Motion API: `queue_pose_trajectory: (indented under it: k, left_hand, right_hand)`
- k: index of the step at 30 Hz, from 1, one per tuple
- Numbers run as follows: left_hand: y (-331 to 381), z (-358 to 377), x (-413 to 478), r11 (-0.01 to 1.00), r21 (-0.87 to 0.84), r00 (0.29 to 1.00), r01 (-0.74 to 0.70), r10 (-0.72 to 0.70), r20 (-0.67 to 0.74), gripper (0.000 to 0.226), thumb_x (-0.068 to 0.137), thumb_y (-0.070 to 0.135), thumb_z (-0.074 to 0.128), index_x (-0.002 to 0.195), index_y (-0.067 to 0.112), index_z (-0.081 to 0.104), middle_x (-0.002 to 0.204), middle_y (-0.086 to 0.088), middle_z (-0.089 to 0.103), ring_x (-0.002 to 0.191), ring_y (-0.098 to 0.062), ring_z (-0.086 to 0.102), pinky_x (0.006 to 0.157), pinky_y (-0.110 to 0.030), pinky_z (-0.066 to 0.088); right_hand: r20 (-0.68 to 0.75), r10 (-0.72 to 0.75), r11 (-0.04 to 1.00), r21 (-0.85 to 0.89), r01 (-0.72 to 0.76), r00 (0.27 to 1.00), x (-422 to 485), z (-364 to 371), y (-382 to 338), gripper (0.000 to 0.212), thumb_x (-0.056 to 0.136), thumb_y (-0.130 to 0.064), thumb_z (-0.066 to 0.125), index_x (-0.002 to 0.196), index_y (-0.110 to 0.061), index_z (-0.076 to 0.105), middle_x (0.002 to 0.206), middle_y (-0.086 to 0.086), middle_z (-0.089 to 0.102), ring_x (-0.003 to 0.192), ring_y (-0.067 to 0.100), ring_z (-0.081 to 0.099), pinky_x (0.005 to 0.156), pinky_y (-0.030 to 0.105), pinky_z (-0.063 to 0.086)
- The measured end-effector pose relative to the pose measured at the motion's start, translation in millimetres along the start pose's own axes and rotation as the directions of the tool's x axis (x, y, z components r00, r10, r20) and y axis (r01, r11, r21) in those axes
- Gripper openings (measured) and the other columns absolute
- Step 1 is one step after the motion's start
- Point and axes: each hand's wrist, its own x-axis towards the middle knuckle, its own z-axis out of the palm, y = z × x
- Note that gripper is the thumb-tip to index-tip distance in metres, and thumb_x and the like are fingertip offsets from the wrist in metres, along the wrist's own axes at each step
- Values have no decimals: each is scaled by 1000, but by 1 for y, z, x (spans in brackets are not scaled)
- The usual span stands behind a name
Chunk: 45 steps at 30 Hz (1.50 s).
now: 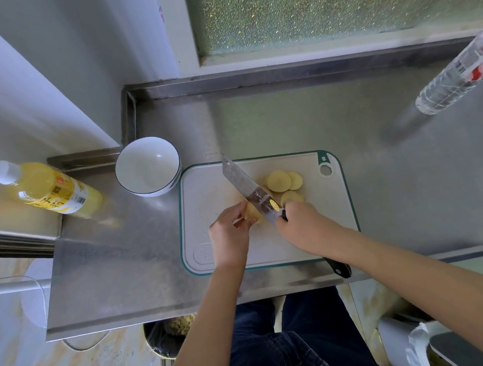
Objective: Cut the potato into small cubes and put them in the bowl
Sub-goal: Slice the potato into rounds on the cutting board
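- Since the head view looks straight down, we see our left hand [228, 232] curled round the pale yellow peeled potato chunk [253, 212], pinning it to the white, green-edged plastic cutting board [206, 197] so it cannot roll.
- Our right hand [299, 221] is wrapped round the handle of the broad steel cleaver [246, 186]. Its blade rests against the chunk, just beside the left fingers, seemingly for another slice.
- Round yellow potato slices [279, 181] lie piled beyond the blade, out of the cut's way. We judge that dicing has not begun.
- The white round ceramic bowl with a dark rim [146, 164] sits empty just beside the board's far left corner, handy for the cubes.
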Motion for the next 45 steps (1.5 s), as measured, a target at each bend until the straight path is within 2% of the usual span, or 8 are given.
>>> queue_pose_trajectory:
  k: [5, 15, 20, 23, 31, 37, 41, 45]
  left_hand:
    - [1, -1, 4, 1000, 13, 1000, 25, -26, 16, 36, 70, -3, 75, 105, 4, 70, 99, -9, 71, 79, -12, 61, 69, 6, 38]
    - [2, -4, 6, 999, -16, 997, 38, -37, 69, 36, 70, 0, 77, 105, 6, 70, 98, -7, 71, 74, -5, 60, 68, 1, 44]
    - [7, -2, 2, 997, -48, 997, 62, -59, 53, 39, 70, 11, 79, 107, 5, 69, 95, -2, 68, 77, -10, 61, 67, -1, 45]
    - [10, -1, 5, 995, -14, 995, 94, -93, 35, 35, 70, 11, 79, 104, 7, 70, 94, -3, 70, 77, -13, 61, 63, 3, 40]
    - [9, -2, 8, 990, 3, 989, 138, -138, 44, 37, 67, 11, 81, 102, 10, 71, 93, -2, 71, 77, -11, 62, 63, 3, 40]
    - [7, -7, 12, 982, 11, 977, 187, -187, 101, 36, 69, 12, 79, 103, 15, 71, 92, 0, 71, 80, -11, 63, 65, -1, 43]
    - [7, -7, 12, 982, 13, 975, 191, -191, 114, 36, 68, 12, 80, 103, 14, 71, 91, 1, 71, 79, -10, 62, 65, 0, 42]
    - [8, -9, 13, 978, 7, 970, 208, -207, 128, 36, 67, 13, 81, 102, 16, 72, 90, 0, 72, 80, -13, 65, 78, -19, 51]
  right_hand:
    - [5, 14, 999, -36, -14, 1000, 12, 0, -8, 36, 98, -22, 39, 64, -14, 32, 60, 0, 34, 48, 11, 33, 38, 19, 27]
    - [-13, 16, 1000, 19, -16, 1000, 38, 15, -15, 17, 95, -15, 42, 80, -8, 42, 60, 0, 38, 63, 23, 44, 44, 23, 26]
    - [-10, 13, 999, 49, -12, 1000, 42, 18, -12, 31, 95, -14, 42, 65, -13, 36, 60, 0, 38, 52, 15, 39, 43, 23, 25]
    - [16, 7, 998, 61, -8, 1000, 41, 13, -11, 22, 96, -17, 41, 75, -11, 41, 61, -1, 39, 51, 11, 37, 43, 23, 26]
    - [92, 20, 996, 81, -28, 996, 37, 7, -13, 32, 97, -17, 38, 65, -18, 32, 67, 3, 42, 52, 17, 42, 40, 25, 37]
    - [117, 23, 986, 163, -42, 993, 20, 4, 1, 33, 98, -27, 40, 68, -13, 39, 57, 4, 38, 41, 18, 38, 34, 17, 33]
    - [82, 36, 994, 95, -44, 996, -1, 8, 18, 38, 97, -36, 39, 65, -18, 31, 62, 1, 40, 51, 19, 41, 42, 22, 31]
    - [82, 47, 995, 89, -54, 995, 1, 15, 13, 36, 98, -25, 40, 65, -19, 29, 65, -1, 39, 52, 10, 36, 44, 21, 27]
